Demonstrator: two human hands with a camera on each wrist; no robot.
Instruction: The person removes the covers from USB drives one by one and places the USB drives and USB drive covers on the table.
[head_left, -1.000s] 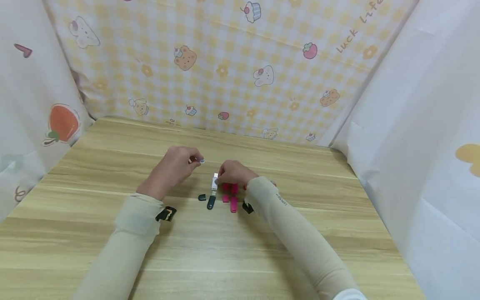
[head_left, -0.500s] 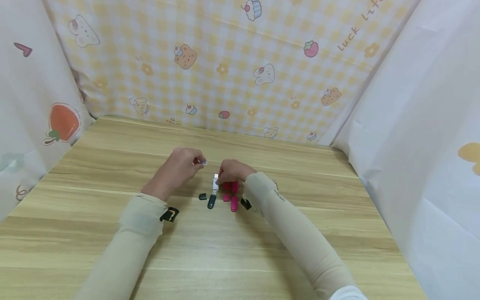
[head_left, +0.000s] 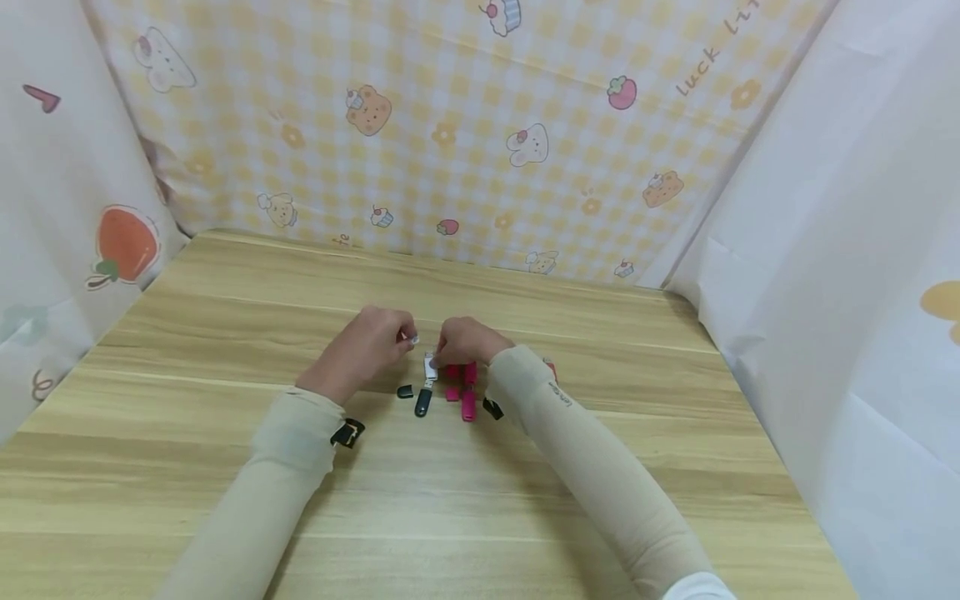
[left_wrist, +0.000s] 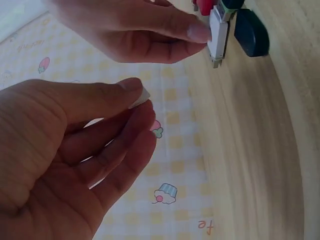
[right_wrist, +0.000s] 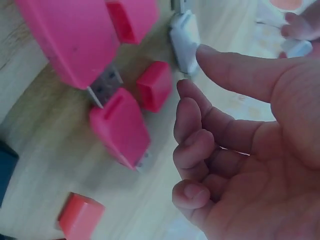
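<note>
My left hand (head_left: 367, 350) pinches a small white USB stick cap (left_wrist: 141, 98) between thumb and forefinger, above the table. Just right of it, my right hand (head_left: 468, 340) holds a white USB stick (head_left: 430, 367) at its side, thumb tip on the edge in the right wrist view. Both ends of that stick show metal. Directly below it lies a black USB stick (head_left: 423, 403), its metal plug toward the white one; a black cap (head_left: 405, 392) lies to its left. A gap separates the white cap from the white stick.
Pink USB sticks (head_left: 468, 407) and a pink cap (head_left: 452, 394) lie beside the right hand. A red piece (head_left: 551, 367) shows partly behind the right sleeve. An orange-red cap (right_wrist: 82, 217) appears in the right wrist view. A patterned curtain (head_left: 442, 133) stands behind the table.
My left hand has moved right and toward me with the white cap, closer to the white stick. The right hand stays almost in place, still at the stick.
</note>
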